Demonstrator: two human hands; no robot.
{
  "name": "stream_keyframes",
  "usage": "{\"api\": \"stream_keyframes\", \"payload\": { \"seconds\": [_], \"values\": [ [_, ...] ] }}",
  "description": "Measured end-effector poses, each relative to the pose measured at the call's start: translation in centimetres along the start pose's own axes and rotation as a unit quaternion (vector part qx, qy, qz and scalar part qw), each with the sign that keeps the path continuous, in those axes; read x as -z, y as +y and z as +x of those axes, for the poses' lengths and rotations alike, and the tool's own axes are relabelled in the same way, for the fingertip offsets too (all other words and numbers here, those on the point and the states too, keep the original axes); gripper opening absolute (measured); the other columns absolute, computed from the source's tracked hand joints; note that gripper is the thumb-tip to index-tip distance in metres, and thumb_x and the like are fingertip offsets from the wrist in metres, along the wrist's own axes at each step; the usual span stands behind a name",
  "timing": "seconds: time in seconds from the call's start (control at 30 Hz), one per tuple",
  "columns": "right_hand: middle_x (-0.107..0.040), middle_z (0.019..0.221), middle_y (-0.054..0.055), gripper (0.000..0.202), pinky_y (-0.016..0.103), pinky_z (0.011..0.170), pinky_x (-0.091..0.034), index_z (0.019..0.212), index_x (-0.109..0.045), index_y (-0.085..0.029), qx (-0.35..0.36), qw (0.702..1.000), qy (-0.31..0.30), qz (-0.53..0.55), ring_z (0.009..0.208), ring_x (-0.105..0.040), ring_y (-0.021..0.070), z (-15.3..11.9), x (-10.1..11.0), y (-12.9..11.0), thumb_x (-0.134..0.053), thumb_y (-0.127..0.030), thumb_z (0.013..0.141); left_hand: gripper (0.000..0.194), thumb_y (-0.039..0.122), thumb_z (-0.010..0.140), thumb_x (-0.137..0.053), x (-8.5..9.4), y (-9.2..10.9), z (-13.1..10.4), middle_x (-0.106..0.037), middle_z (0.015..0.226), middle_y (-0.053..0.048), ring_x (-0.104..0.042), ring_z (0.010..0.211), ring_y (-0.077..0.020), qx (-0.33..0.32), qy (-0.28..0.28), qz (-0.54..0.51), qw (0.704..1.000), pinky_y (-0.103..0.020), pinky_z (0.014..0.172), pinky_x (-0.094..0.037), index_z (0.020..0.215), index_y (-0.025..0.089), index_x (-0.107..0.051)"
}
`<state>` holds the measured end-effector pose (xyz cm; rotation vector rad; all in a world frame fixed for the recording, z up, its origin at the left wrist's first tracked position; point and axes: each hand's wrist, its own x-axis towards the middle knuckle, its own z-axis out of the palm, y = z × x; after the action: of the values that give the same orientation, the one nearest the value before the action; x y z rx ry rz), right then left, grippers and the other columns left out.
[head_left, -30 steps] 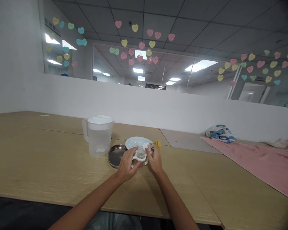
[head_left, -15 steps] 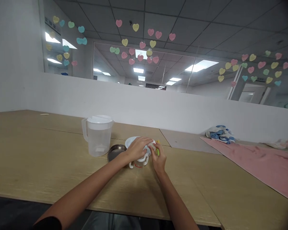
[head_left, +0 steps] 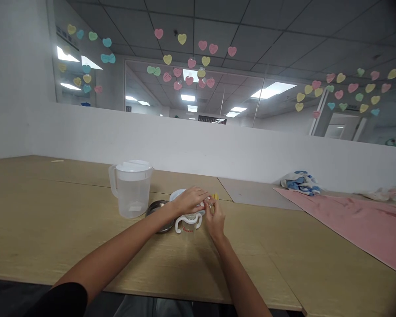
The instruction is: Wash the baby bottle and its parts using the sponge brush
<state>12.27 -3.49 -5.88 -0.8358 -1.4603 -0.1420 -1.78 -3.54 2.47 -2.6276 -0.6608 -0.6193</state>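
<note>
— Left hand (head_left: 190,199) reaching across the top of a small clear cup with white handles (head_left: 188,221), fingers curled down over its upper part. Looks like a grasp on the lid there, though too small to tell exactly what sits under the palm.

— Right hand (head_left: 214,216) just beside it, fingers (head_left: 208,205) pinched together close to the left fingertips. Pinching something tiny, or only touching the cup's top? Cannot tell.

— Cup standing upright on the wooden worktop (head_left: 53,220), about centre, near the front edge.

— Behind the hands, a white plate (head_left: 177,194) mostly hidden by the left wrist. A bit of something yellow (head_left: 215,196) showing just past the right fingertips.

— To the left of the cup, a round metal dish (head_left: 155,209), partly covered by the left forearm. Further left, a translucent lidded pitcher (head_left: 131,188), upright, handle turned left.

— Off to the right, well apart, a pink cloth (head_left: 350,224) spread over the worktop, with a blue and white bundle (head_left: 301,182) at its far corner against the white partition (head_left: 198,145).
</note>
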Motion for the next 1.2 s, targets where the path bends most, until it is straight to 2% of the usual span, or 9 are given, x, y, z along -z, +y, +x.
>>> {"api": "stream_keyframes", "payload": {
  "seconds": [0.23,0.33,0.43,0.63,0.83,0.9,0.97,1.07,1.2],
  "values": [
    [-0.066,0.086,0.007,0.025,0.033,0.071,-0.047,0.089,-0.056,-0.018,-0.086,0.995,-0.011,0.046,0.078,-0.062,0.0196,0.0,0.3,0.1,-0.048,-0.041,0.084,0.035,0.031,0.086,-0.052,-0.4,-0.4,-0.3,-0.062,0.105,-0.013,-0.055,0.097,-0.0235,-0.027,0.0,0.02,0.999,-0.034,0.084,-0.042,0.115,0.011,-0.048],
    [-0.066,0.088,0.008,0.028,0.033,0.074,-0.047,0.087,-0.056,-0.017,-0.137,0.982,-0.022,0.124,0.081,-0.061,0.0193,0.1,0.2,-0.2,-0.052,-0.044,0.082,0.037,0.029,0.086,-0.052,-0.7,-0.7,-0.7,-0.059,0.114,-0.014,-0.054,0.103,-0.0236,-0.028,0.009,0.021,0.999,-0.035,0.087,-0.042,0.118,0.012,-0.046],
    [-0.066,0.084,0.006,0.03,0.031,0.074,-0.046,0.084,-0.056,-0.016,-0.172,0.963,0.005,0.208,0.079,-0.06,0.018,0.2,-0.1,-0.5,-0.056,-0.045,0.079,0.036,0.03,0.087,-0.05,-0.8,-1.2,-0.7,-0.057,0.12,-0.013,-0.055,0.106,-0.0222,-0.026,0.025,0.013,0.999,-0.034,0.087,-0.041,0.119,0.014,-0.046],
    [-0.065,0.085,0.006,0.031,0.031,0.075,-0.047,0.089,-0.056,-0.014,-0.193,0.949,0.055,0.242,0.08,-0.06,0.0169,0.3,-0.6,-0.6,-0.055,-0.044,0.08,0.039,0.035,0.084,-0.056,-0.5,-2.2,0.7,-0.059,0.121,-0.01,-0.056,0.107,-0.0198,-0.031,0.021,0.028,0.999,-0.033,0.087,-0.039,0.118,0.018,-0.049],
    [-0.066,0.085,0.008,0.032,0.032,0.07,-0.05,0.086,-0.051,-0.016,-0.197,0.949,0.053,0.24,0.076,-0.064,0.0177,0.1,-0.9,-0.3,-0.051,-0.048,0.082,0.038,0.028,0.085,-0.056,-0.4,-3.5,0.7,-0.055,0.126,-0.01,-0.055,0.109,-0.0195,-0.063,-0.015,0.081,0.995,-0.033,0.091,-0.036,0.121,0.022,-0.048],
    [-0.067,0.089,0.009,0.032,0.032,0.067,-0.051,0.085,-0.047,-0.018,-0.208,0.939,0.064,0.266,0.074,-0.065,0.018,0.2,-0.8,0.1,-0.047,-0.049,0.084,0.039,0.024,0.083,-0.059,-0.1,-4.3,-0.1,-0.056,0.125,-0.01,-0.054,0.11,-0.0194,-0.019,-0.028,0.081,0.996,-0.032,0.092,-0.035,0.12,0.022,-0.048],
    [-0.066,0.092,0.01,0.032,0.033,0.069,-0.051,0.086,-0.047,-0.018,-0.212,0.939,0.073,0.262,0.078,-0.065,0.0186,0.3,-0.6,0.7,-0.045,-0.049,0.085,0.04,0.023,0.082,-0.059,0.1,-4.9,-1.2,-0.058,0.122,-0.01,-0.054,0.11,-0.0203,0.073,-0.036,0.067,0.994,-0.034,0.093,-0.035,0.12,0.02,-0.047],
    [-0.064,0.095,0.01,0.032,0.035,0.078,-0.049,0.091,-0.053,-0.017,-0.188,0.969,0.023,0.162,0.089,-0.061,0.0196,0.2,-0.5,1.9,-0.049,-0.047,0.082,0.039,0.029,0.084,-0.055,0.0,-5.1,-3.0,-0.055,0.124,-0.01,-0.05,0.113,-0.0206,0.194,-0.052,0.022,0.979,-0.034,0.095,-0.036,0.121,0.019,-0.047],
    [-0.062,0.097,0.011,0.032,0.039,0.084,-0.044,0.095,-0.06,-0.015,-0.135,0.99,-0.05,0.015,0.092,-0.057,0.0228,-0.6,-0.9,3.7,-0.052,-0.041,0.077,0.04,0.029,0.08,-0.058,-1.3,-4.5,-4.2,-0.057,0.119,-0.013,-0.052,0.111,-0.0226,0.256,-0.089,0.009,0.963,-0.034,0.093,-0.038,0.117,0.015,-0.053]
  ]
}}
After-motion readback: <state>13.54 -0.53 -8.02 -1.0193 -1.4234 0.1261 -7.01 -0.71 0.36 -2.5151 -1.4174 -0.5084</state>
